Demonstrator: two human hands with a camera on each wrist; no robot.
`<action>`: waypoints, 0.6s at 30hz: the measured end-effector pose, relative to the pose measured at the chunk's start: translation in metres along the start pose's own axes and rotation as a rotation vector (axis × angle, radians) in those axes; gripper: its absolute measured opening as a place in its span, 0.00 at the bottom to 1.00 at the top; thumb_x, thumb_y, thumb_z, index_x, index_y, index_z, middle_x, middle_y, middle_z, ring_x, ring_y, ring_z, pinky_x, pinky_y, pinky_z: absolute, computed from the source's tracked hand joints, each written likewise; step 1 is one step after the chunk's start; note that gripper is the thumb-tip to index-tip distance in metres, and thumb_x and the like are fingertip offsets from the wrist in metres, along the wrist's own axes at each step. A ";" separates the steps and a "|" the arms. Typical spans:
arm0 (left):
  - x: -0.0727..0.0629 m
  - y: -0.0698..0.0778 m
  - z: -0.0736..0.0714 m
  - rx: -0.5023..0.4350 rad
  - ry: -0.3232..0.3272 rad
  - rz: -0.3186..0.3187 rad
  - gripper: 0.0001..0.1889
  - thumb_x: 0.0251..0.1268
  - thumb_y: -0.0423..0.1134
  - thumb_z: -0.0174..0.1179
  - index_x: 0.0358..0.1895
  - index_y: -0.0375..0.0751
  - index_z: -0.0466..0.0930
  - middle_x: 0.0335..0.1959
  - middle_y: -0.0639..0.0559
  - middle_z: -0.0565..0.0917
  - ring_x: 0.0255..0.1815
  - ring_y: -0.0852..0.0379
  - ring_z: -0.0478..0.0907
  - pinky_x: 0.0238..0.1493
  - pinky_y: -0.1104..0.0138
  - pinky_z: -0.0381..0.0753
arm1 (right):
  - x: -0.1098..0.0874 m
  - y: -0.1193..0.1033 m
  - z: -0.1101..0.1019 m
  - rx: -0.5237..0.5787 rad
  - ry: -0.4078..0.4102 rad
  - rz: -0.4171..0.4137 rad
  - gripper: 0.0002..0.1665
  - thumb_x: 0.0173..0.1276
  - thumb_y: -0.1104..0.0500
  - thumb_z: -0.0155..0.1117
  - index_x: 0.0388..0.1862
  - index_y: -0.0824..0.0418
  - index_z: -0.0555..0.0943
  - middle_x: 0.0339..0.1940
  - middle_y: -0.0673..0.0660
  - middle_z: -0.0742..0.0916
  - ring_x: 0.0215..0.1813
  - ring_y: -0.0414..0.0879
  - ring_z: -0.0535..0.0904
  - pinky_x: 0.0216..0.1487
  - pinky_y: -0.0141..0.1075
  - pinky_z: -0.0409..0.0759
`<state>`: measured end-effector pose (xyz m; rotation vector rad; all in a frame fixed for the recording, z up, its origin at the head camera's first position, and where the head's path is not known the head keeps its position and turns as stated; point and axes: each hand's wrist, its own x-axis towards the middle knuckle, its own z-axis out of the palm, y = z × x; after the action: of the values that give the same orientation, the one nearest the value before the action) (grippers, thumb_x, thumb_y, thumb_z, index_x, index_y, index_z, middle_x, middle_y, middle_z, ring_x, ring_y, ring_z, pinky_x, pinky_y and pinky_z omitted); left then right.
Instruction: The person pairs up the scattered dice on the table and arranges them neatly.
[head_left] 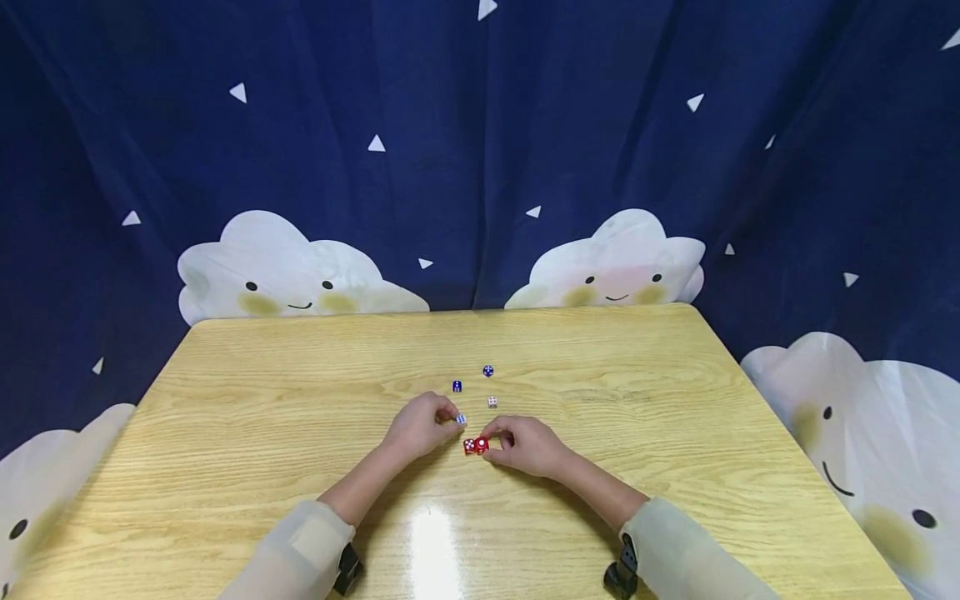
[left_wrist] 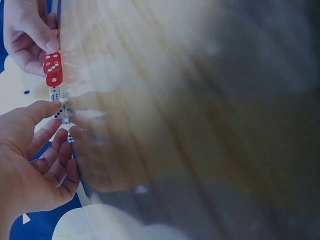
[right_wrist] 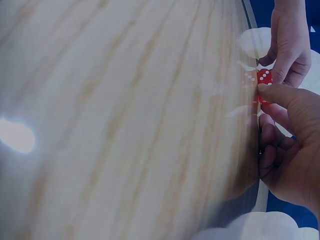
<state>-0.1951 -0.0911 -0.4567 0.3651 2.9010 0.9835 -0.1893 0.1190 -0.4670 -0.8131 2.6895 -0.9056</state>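
Observation:
Near the middle of the table, my left hand (head_left: 422,425) pinches a small white die (head_left: 461,419) between thumb and fingertips. The left wrist view shows dark pips on that white die (left_wrist: 59,112). Two red dice sit side by side just in front of it. The left red die (head_left: 469,447) stands free of any fingers, while my right hand (head_left: 529,446) pinches the right red die (head_left: 482,445) with thumb and index finger. In the right wrist view, the right thumb partly covers its red die, with the other red die (right_wrist: 265,76) beyond.
Behind the hands lie another white die (head_left: 492,402) and two blue dice, one to the left (head_left: 457,387) and one farther back (head_left: 488,371). The wooden table (head_left: 300,367) ends at a dark blue curtain (head_left: 450,183) with white clouds.

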 end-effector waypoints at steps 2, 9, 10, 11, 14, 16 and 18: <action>0.000 0.000 0.000 0.002 -0.001 0.002 0.07 0.54 0.44 0.67 0.32 0.45 0.83 0.31 0.53 0.80 0.33 0.60 0.75 0.37 0.64 0.75 | 0.000 0.000 0.000 -0.002 0.001 0.001 0.13 0.58 0.54 0.69 0.42 0.53 0.82 0.17 0.43 0.73 0.20 0.33 0.64 0.23 0.27 0.63; -0.001 0.000 0.001 -0.004 -0.004 0.007 0.08 0.54 0.42 0.66 0.34 0.43 0.83 0.31 0.52 0.78 0.33 0.59 0.73 0.37 0.65 0.75 | 0.000 -0.001 0.000 -0.004 0.004 0.009 0.13 0.58 0.54 0.69 0.42 0.54 0.82 0.17 0.43 0.73 0.20 0.34 0.65 0.23 0.28 0.63; -0.001 0.000 0.001 -0.006 -0.004 0.006 0.08 0.54 0.42 0.67 0.34 0.43 0.83 0.31 0.52 0.78 0.32 0.59 0.72 0.37 0.65 0.74 | 0.000 -0.001 0.000 -0.004 0.004 0.010 0.13 0.58 0.54 0.69 0.42 0.53 0.82 0.17 0.43 0.73 0.20 0.34 0.65 0.23 0.28 0.63; -0.001 -0.001 0.002 -0.009 -0.004 0.006 0.08 0.54 0.42 0.67 0.34 0.43 0.83 0.31 0.52 0.78 0.32 0.59 0.72 0.37 0.65 0.74 | 0.000 -0.001 0.000 -0.004 0.004 0.011 0.13 0.57 0.54 0.69 0.42 0.53 0.82 0.17 0.43 0.73 0.20 0.34 0.65 0.23 0.28 0.63; -0.001 -0.002 0.003 -0.023 -0.005 0.001 0.08 0.54 0.41 0.67 0.34 0.43 0.82 0.30 0.52 0.77 0.32 0.60 0.71 0.36 0.66 0.73 | 0.000 -0.001 0.000 -0.001 0.007 0.012 0.13 0.57 0.54 0.69 0.42 0.53 0.82 0.17 0.43 0.73 0.20 0.34 0.65 0.23 0.27 0.63; -0.001 -0.003 0.003 -0.035 -0.002 -0.001 0.08 0.53 0.41 0.67 0.33 0.43 0.82 0.30 0.52 0.76 0.31 0.60 0.70 0.36 0.67 0.72 | 0.000 -0.001 0.001 0.002 0.009 0.010 0.13 0.57 0.54 0.69 0.41 0.53 0.82 0.17 0.43 0.73 0.20 0.34 0.65 0.23 0.27 0.63; -0.001 -0.003 0.004 -0.043 0.000 0.004 0.08 0.53 0.41 0.67 0.33 0.43 0.82 0.29 0.52 0.76 0.31 0.60 0.69 0.35 0.67 0.71 | 0.000 0.000 0.001 0.003 0.011 0.010 0.13 0.57 0.54 0.69 0.41 0.53 0.82 0.17 0.43 0.73 0.20 0.33 0.65 0.23 0.27 0.63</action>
<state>-0.1942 -0.0917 -0.4621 0.3684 2.8753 1.0443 -0.1889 0.1181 -0.4675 -0.7964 2.6985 -0.9139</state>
